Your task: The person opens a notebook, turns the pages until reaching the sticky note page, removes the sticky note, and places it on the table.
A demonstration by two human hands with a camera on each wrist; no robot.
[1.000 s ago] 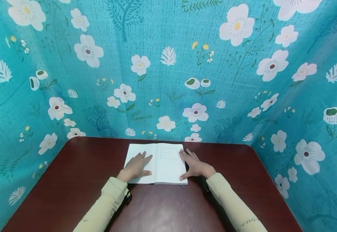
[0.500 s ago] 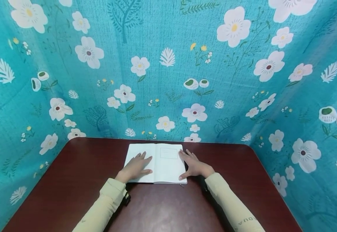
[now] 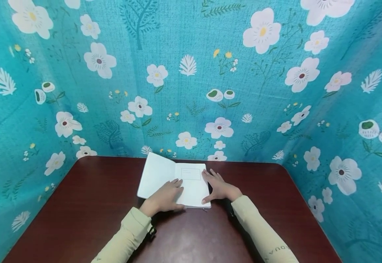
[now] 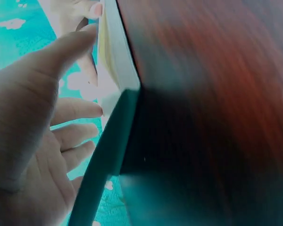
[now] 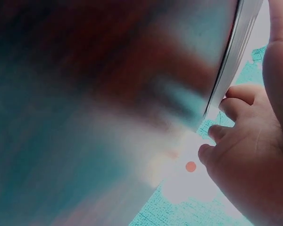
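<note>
plainly, line by line:
notebook: a white-paged notebook (image 3: 174, 180) lies open near the far edge of the table, in the middle; its left half is lifted and tilted up off the wood, its right half lies flat.
notebook, close up: the left wrist view shows the page block (image 4: 114, 56) edge-on and a dark green cover edge below it; the right wrist view shows only the page edges (image 5: 233, 52).
left hand: the left hand (image 3: 164, 198) lies over the near middle of the notebook, by the fold, fingers stretched and slightly spread, not curled round anything.
right hand: the right hand (image 3: 219, 188) rests flat on the right page's outer edge, fingers straight and apart, thumb at the near corner.
hidden: the left hand covers the near part of the fold; whether its fingertips touch the raised half cannot be told.
blurred: both wrist views are smeared, the table in them a dark red blur.
writing: a ruled box (image 3: 191, 174) is printed on the right page, its contents too small to read; letters "oua" show on the right sleeve (image 3: 278, 251), cut off by a fold.
table: dark red-brown wood (image 3: 79, 204) with rounded far corners.
backdrop: teal cloth (image 3: 191, 80) with white flowers stands round three sides.
</note>
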